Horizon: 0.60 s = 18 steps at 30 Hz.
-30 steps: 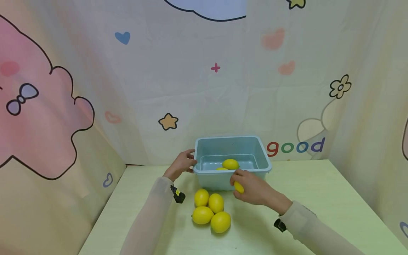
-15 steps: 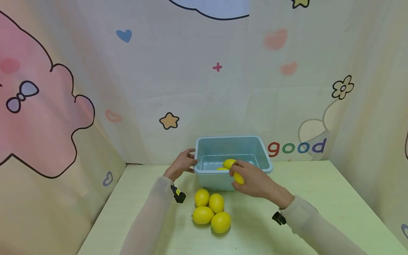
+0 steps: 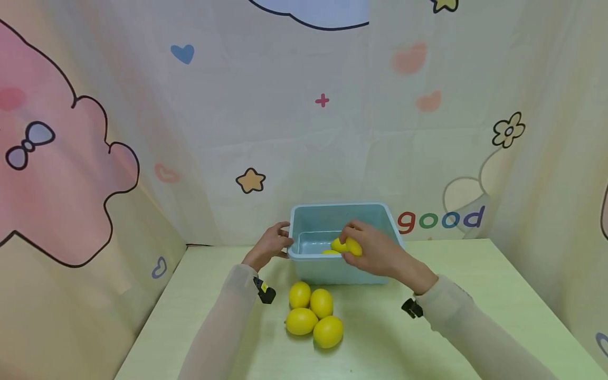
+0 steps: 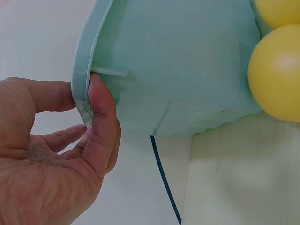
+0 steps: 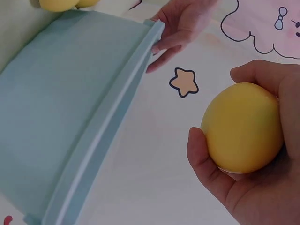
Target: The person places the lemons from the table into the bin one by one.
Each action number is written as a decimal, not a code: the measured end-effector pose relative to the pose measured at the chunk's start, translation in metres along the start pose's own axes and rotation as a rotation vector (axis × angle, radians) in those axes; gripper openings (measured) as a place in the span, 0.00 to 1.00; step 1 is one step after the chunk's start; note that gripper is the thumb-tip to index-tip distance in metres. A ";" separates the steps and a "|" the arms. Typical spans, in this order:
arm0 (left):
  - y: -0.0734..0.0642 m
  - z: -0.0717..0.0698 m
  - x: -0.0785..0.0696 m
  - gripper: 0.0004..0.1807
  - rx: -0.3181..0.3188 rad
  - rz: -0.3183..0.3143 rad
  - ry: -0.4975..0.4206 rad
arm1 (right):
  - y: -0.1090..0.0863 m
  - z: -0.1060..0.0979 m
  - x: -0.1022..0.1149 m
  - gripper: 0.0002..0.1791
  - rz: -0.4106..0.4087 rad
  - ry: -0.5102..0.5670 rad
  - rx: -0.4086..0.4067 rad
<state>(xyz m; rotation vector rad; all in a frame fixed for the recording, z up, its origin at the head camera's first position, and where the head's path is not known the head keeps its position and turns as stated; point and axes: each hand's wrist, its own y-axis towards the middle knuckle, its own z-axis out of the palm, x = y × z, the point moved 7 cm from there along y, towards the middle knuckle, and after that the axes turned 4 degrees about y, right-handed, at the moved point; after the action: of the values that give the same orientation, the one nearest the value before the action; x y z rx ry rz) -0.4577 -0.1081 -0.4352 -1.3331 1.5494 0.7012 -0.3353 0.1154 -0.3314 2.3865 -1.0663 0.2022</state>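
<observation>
My right hand (image 3: 377, 252) holds a yellow lemon (image 3: 353, 246) just above the front rim of a light blue plastic bin (image 3: 328, 270). In the right wrist view, thumb and fingers curl round this lemon (image 5: 243, 129). The left hand (image 3: 269, 245) grips the bin's left rim; the left wrist view shows thumb and fingers pinching the rim (image 4: 82, 79) from both sides. Inside the bin lie two visible lemons (image 3: 338, 245), partly hidden by the front wall and right hand. Several more lemons (image 3: 301, 321) sit clustered on the table before the bin.
The pale table (image 3: 408, 338) carries the bin near its back edge. Behind it hangs a printed curtain (image 3: 285, 132) with hearts, stars and lettering, close to the bin's rear. Side curtains (image 3: 62, 295) flank the table.
My right hand has lifted the lemon upward and away from me, from in front of the bin's wall to over its front rim. The left hand keeps its grip in place.
</observation>
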 end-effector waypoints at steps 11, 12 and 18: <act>0.000 0.000 0.000 0.35 0.008 0.009 0.005 | 0.023 -0.026 -0.001 0.08 -0.001 -0.044 -0.038; 0.000 0.000 0.000 0.35 0.009 0.009 0.005 | 0.025 -0.027 -0.002 0.08 0.001 -0.048 -0.041; 0.000 -0.001 0.002 0.34 -0.001 0.011 -0.001 | 0.037 -0.036 -0.005 0.09 0.009 -0.074 -0.069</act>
<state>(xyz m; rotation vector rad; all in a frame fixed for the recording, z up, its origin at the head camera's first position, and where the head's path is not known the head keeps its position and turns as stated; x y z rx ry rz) -0.4583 -0.1093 -0.4363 -1.3258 1.5568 0.7097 -0.3634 0.1165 -0.2875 2.3439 -1.1004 0.0791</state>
